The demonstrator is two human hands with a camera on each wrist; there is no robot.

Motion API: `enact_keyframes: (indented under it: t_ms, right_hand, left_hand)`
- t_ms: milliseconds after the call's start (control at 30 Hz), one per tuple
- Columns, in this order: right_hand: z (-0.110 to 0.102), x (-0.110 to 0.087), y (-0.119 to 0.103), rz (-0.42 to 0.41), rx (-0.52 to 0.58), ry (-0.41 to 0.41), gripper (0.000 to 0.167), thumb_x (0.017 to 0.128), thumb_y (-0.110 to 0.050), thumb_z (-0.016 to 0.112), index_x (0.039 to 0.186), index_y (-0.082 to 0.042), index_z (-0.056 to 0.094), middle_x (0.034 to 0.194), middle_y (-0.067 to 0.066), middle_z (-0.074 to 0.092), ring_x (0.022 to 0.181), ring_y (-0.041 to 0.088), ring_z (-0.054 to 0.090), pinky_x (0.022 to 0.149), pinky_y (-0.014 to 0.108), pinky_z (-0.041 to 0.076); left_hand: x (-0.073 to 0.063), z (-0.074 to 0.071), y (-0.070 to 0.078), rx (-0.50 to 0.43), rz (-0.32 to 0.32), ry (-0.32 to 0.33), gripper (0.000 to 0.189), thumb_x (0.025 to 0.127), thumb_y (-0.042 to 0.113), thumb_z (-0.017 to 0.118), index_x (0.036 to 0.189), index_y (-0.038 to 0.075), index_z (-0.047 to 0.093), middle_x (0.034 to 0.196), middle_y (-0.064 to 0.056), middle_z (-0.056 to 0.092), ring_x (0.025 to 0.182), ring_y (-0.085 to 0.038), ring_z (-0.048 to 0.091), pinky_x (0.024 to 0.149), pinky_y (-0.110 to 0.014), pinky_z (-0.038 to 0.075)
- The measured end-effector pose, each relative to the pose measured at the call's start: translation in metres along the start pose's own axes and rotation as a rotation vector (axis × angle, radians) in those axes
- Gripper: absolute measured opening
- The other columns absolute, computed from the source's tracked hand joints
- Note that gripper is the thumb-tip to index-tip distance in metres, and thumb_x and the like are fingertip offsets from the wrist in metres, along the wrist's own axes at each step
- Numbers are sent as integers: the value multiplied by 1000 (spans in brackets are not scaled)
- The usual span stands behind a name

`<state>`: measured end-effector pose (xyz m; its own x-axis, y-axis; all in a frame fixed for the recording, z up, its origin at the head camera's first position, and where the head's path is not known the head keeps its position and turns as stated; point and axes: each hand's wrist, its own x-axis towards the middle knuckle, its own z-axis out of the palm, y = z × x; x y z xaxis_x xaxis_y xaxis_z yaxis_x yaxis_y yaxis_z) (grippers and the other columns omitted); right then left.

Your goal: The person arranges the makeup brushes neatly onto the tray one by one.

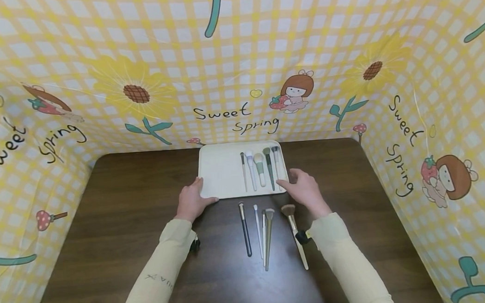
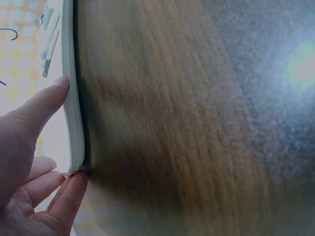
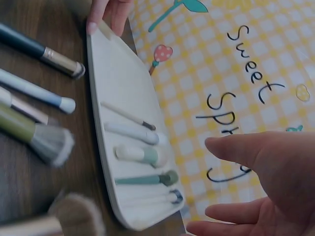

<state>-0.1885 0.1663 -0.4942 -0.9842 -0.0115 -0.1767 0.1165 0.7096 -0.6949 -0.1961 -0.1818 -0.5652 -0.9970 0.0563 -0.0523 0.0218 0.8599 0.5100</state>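
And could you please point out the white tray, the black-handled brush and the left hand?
White tray (image 1: 220,172): head view, bare inner floor.
Black-handled brush (image 1: 246,235): head view, middle of its handle.
Left hand (image 1: 190,202): head view, back of the hand.

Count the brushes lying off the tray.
5 on the table, left to right in the head view: black brush, slim pale brush, whitish brush, olive brush, large brush; none seems hidden.
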Motion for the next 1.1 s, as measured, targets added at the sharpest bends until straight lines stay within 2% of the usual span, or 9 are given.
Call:
enact_keyframes:
  t_ms: [300,633,767,900,1100]
  right_hand:
    - [-17,-16,19,30,-12,-16,75,95,-46,67,148,4,47,146,25,51,131,41,52,104,53,43]
    - [-22,-30,36,63,-11,-49,77,95,-43,70,149,4,43,147,27,50,131,43,51,102,55,45]
    - [-20,-34,41,66,-27,-79,72,92,-39,74,145,3,50,136,25,60,121,41,59,96,54,50]
    - [-18,-40,48,66,-58,-114,59,88,-32,80,132,2,62,116,19,70,104,34,67,86,49,54]
    - [-11,-50,63,76,-85,-165,43,82,-27,85,113,-1,71,97,8,72,87,23,67,78,44,55]
  left_hand:
    - [2,2,0,12,3,14,91,81,36,87,148,-9,45,152,-27,41,130,-52,45,108,-56,38]
    - [2,1,1,11,19,16,91,82,36,87,148,-10,45,151,-29,41,129,-53,46,107,-57,38]
    - [1,0,0,24,20,18,90,82,35,87,147,-11,45,150,-30,41,129,-53,45,107,-57,38]
    - [-1,-2,1,17,20,21,89,81,34,88,146,-11,46,150,-29,43,129,-53,46,107,-57,38]
    - [-3,-2,3,8,24,31,89,80,33,88,145,-11,47,149,-29,44,129,-52,47,107,-56,38]
